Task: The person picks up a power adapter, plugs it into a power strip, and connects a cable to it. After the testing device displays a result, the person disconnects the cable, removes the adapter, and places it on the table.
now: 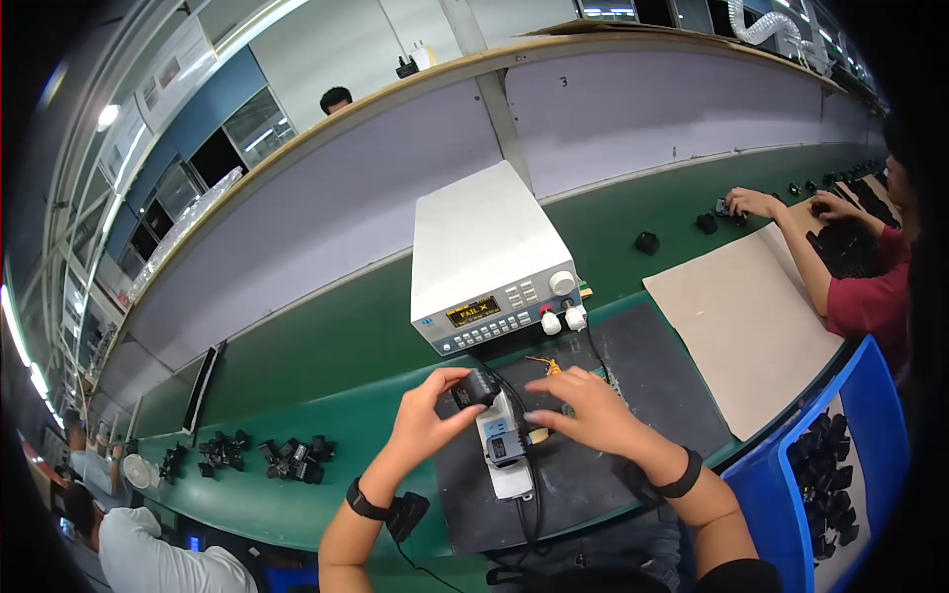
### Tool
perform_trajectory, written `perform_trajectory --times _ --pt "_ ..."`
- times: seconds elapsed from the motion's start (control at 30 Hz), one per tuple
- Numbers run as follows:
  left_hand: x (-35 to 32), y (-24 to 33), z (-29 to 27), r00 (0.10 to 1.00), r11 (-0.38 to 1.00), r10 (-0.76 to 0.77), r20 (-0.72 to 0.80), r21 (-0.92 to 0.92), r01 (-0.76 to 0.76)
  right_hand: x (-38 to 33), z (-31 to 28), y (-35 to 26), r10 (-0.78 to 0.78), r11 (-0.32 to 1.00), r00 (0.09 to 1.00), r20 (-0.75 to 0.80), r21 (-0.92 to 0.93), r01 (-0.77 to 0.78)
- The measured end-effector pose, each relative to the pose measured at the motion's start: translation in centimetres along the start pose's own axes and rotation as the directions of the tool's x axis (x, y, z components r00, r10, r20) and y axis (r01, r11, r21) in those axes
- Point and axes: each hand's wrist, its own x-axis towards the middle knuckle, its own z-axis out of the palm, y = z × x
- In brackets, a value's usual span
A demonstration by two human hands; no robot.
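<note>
My left hand pinches a black power adapter between thumb and fingers, over the upper end of a white power strip. Whether its prongs sit in a socket is hidden. A second dark adapter is on the strip lower down. To the right of the strip my right hand has its thumb and fingers apart, holding nothing. A pale yellow connector lies just below its fingertips, and orange wires lie beyond. Black bands are on both wrists.
A white bench tester with a lit display stands behind the dark mat. Black adapters lie in clusters at left. A blue bin holds more at right. Beside the cardboard, a co-worker's hand handles a black part.
</note>
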Motion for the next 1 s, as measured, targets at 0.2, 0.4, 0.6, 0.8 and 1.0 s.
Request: perform_trajectory --times 0.2,0.4,0.6,0.8,1.0 --pt "1.3 -4.7 0.6 0.99 0.994 -0.02 0.141 0.112 0.004 -2.5 2.4 1.6 -0.051 0.997 0.968 0.247 0.063 0.037" --pt "4.3 -2.6 -0.2 0.94 0.934 -0.052 0.338 0.349 -0.074 -2.5 0.8 2.4 0.051 0.996 0.99 0.134 0.069 -0.06" --pt "4.1 -1.7 0.7 0.921 0.838 -0.07 0.383 0.523 -0.154 -3.1 1.4 2.0 0.045 0.989 0.984 0.17 0.133 -0.069" --pt "3.4 -1.8 1.4 0.939 0.843 0.05 0.34 0.49 -0.222 -3.2 2.5 1.8 0.013 0.987 0.986 0.165 0.154 -0.038" --pt "3.2 -1.2 1.7 0.945 0.841 -0.031 0.324 0.52 -0.151 -1.9 3.0 2.2 -0.039 0.999 0.961 0.274 0.044 0.028"
